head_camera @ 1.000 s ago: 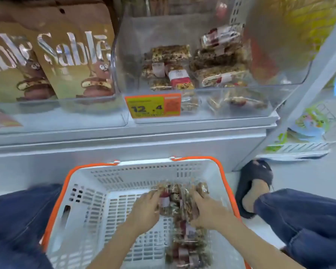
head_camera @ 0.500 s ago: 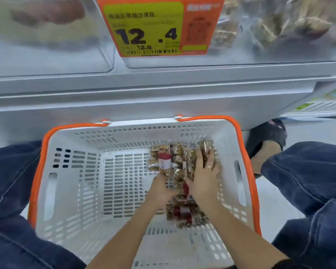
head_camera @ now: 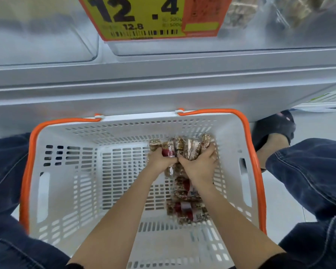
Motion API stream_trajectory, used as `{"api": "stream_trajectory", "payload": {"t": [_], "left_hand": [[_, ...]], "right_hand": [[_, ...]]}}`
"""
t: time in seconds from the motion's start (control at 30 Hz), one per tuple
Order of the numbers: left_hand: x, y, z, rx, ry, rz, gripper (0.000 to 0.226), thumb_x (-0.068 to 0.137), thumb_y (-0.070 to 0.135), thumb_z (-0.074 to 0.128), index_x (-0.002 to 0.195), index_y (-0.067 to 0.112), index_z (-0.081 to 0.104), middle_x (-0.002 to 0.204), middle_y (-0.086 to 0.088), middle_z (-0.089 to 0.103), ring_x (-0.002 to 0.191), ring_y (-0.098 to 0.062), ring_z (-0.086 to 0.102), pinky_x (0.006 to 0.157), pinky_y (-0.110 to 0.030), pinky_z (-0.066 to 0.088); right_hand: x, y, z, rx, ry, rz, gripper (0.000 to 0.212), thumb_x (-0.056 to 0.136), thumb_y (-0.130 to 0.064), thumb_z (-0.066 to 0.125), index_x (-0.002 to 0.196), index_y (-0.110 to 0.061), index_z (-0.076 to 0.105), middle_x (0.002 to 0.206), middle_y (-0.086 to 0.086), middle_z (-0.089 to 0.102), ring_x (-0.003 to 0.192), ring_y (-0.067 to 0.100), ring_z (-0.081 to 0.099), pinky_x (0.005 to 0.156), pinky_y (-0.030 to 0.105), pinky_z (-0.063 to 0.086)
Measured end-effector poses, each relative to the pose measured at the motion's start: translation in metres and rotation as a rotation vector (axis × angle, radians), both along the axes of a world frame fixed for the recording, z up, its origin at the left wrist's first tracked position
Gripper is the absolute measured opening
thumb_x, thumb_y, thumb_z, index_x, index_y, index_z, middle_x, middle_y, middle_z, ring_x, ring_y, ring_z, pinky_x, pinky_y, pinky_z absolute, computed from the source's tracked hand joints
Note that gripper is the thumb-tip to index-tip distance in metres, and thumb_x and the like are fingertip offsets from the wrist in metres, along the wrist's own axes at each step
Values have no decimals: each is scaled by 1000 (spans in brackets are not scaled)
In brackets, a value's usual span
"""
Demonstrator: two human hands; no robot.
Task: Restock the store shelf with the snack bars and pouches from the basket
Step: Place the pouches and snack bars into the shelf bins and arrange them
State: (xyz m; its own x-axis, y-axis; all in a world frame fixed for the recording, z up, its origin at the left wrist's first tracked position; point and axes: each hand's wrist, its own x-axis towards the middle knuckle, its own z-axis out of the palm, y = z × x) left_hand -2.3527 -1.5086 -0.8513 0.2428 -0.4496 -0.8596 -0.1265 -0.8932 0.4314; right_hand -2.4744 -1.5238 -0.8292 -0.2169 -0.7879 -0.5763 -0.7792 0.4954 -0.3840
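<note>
Denim knees [head_camera: 309, 181] frame the view at 3 and 9 o'clock, either side of a white basket [head_camera: 70, 191] with orange handles. On its floor at 5 o'clock lie loose snack bars [head_camera: 186, 208]. Toward 1 o'clock, the left hand [head_camera: 160, 161] and right hand [head_camera: 199, 166] curl side by side around a bundle of bars [head_camera: 182, 145]. Beyond, at 12 o'clock, the shelf [head_camera: 163, 74] carries a yellow price tag [head_camera: 143, 16].

It was a shop: big yellow price tag [head_camera: 143, 16] w/ barcode at 12 o'clock on a shelf [head_camera: 163, 74], orange-rimmed shopping basket [head_camera: 46, 171] at 6.
</note>
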Motion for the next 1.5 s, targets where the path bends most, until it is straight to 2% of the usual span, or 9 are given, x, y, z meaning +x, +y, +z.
{"api": "stream_trajectory", "payload": {"t": [0.2, 0.33, 0.53, 0.83, 0.93, 1.07, 1.23, 1.37, 1.5], "left_hand": [[2, 4, 9, 42, 271, 179, 96, 79, 22, 74, 152, 17, 11, 154, -5, 25, 139, -23, 29, 109, -38, 28], [6, 5, 23, 74, 330, 57, 112, 58, 38, 84, 149, 33, 19, 154, -5, 29, 136, -25, 35, 111, -45, 32], [13, 23, 49, 75, 285, 12, 100, 78, 43, 72, 152, 20, 9, 158, -5, 16, 143, -24, 21, 113, -42, 21], [28, 26, 151, -299, 93, -20, 99, 69, 42, 80, 148, 19, 25, 146, 0, 38, 132, -22, 39, 104, -33, 33], [29, 17, 210, -441, 43, -119, 82, 69, 35, 81, 139, 27, 39, 118, 11, 56, 110, -12, 58, 93, -26, 45], [33, 11, 286, -660, -239, -348, 65, 67, 29, 84, 122, 33, 49, 106, 11, 62, 85, -1, 59, 67, -13, 43], [23, 12, 385, -887, -425, -527, 44, 69, 26, 81, 102, 36, 54, 85, 5, 65, 63, -12, 64, 50, -26, 49], [11, -30, 431, -1165, -1210, -648, 43, 74, 47, 68, 107, 33, 43, 93, 6, 66, 85, -28, 61, 64, -32, 43], [13, -104, 418, -1029, -1324, -711, 70, 82, 55, 60, 138, 24, 31, 133, -6, 50, 121, -30, 49, 92, -45, 40]], "right_hand": [[-17, 0, 7, 61, -364, -200, 121, 66, -51, 81, 151, -26, -2, 156, 7, 22, 139, 26, 30, 106, 37, 34], [-21, 0, 18, 132, -445, -223, 114, 74, -45, 77, 152, -24, -4, 159, 3, 14, 141, 25, 27, 103, 36, 33], [-27, 10, 34, 318, -526, -148, 112, 70, -52, 75, 151, -29, 1, 158, 1, 16, 139, 29, 29, 107, 47, 36], [-36, 4, 120, 135, -746, 12, 98, 74, -42, 77, 148, -35, 13, 140, -11, 36, 128, 18, 40, 100, 36, 40], [-44, -2, 171, 47, -822, 73, 53, 84, -27, 70, 122, -38, 35, 105, -22, 49, 88, -1, 55, 78, 22, 45], [-66, -15, 235, -204, -614, 349, 63, 78, -25, 74, 117, -46, 29, 104, -17, 55, 82, -1, 58, 63, 17, 48], [-102, -28, 320, -626, -595, 527, 85, 70, -16, 82, 118, -58, 26, 107, -30, 49, 81, -20, 56, 63, 3, 45], [-100, -81, 373, -1110, -276, 599, 96, 62, -20, 81, 137, -44, 27, 111, -7, 51, 91, 17, 58, 77, 41, 52], [-88, -152, 372, -1179, 248, 715, 85, 84, -48, 59, 149, -43, 4, 154, 2, 24, 136, 33, 28, 108, 56, 27]]}}
